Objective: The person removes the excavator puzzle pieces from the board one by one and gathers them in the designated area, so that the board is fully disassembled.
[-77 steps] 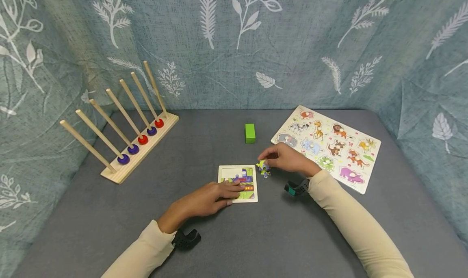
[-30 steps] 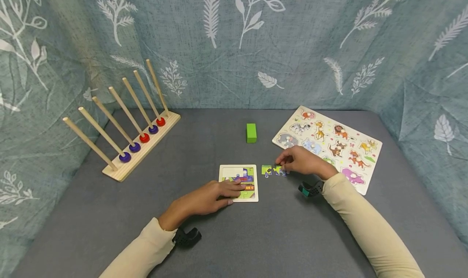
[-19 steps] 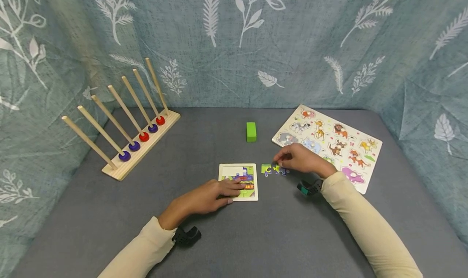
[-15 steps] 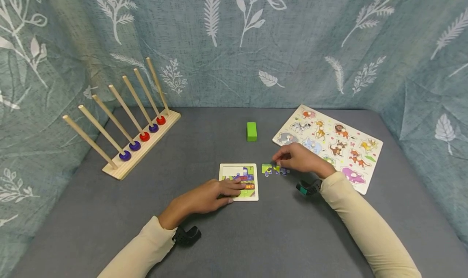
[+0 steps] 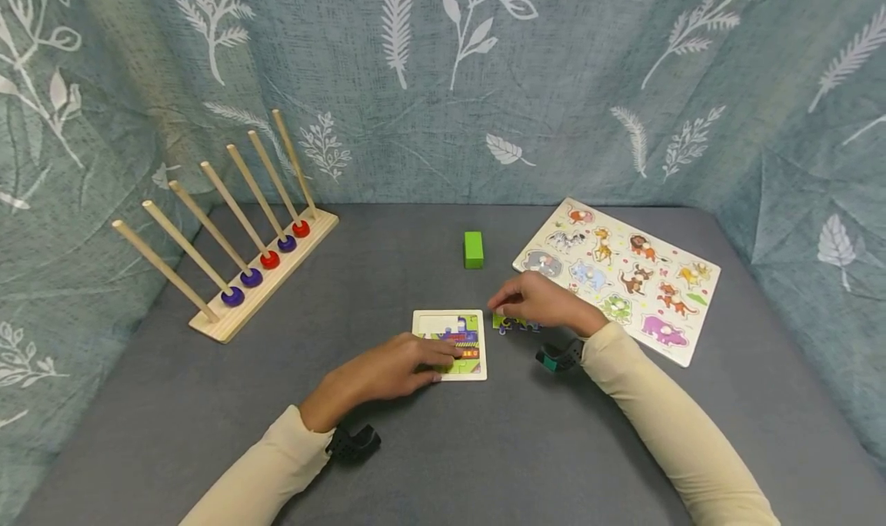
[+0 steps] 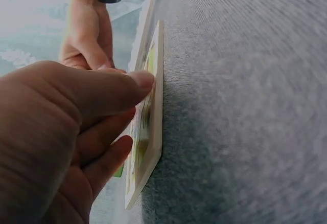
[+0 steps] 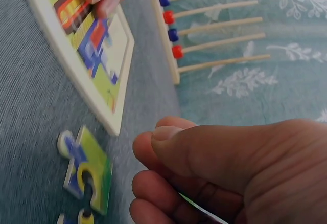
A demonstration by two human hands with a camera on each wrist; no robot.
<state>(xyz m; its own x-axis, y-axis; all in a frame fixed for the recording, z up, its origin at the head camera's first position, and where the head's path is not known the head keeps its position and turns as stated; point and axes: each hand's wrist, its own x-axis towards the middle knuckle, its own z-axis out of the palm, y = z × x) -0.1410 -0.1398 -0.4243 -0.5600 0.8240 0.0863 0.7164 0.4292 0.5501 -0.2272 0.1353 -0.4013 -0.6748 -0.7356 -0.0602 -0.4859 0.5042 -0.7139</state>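
Green and blue, first up on my remote feed: a jigsaw piece (image 7: 97, 168) flat on the grey table (image 5: 415, 449), apart from the train tray (image 7: 70, 68) but just beside its right rim. A second piece (image 5: 531, 327) comes next, on the side away from the tray, so the pair runs left to right; singly, they look too square for me to call a long axis. Now the hands! The right hand (image 5: 540, 303) is clearly nearer the pair, hanging over its far edge, thumb and forefinger tips together, other fingers curled, and I see nothing between them. From those fingertips the first piece lies down and toward the person. Over to the left hand (image 5: 401, 368): fingers laid fairly straight across the tray, thumb by the near rim. And the relation I'd say it all turns on: the bare recess (image 5: 432, 324) sits at the tray's far left, leftward from the right hand, just beyond the left hand's fingers.
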